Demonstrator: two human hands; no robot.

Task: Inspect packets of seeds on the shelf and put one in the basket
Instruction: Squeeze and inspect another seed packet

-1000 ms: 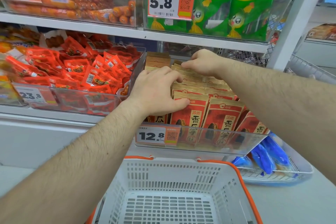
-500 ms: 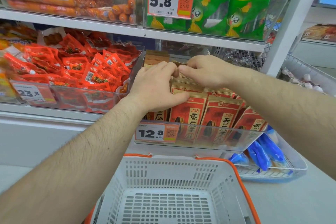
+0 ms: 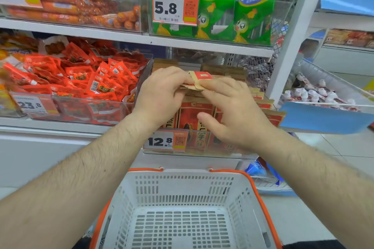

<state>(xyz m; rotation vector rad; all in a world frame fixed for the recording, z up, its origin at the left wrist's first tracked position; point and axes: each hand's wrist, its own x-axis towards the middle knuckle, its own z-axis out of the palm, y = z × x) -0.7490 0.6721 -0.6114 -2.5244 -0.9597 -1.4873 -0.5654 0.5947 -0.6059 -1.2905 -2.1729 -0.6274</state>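
seed packet: top edge pulled up out of the row, pinched between both hands, above the clear bin
left hand: fingers curled on packet's left end
right hand: fingertips pinch its right end, thumb free
risk: neighbouring packets just under the grip may lift too; thin pinch may slip
basket: one, below the grip, nothing in it yet
counts: two hands, one lifted packet, three-ish front packets visible, rest hidden
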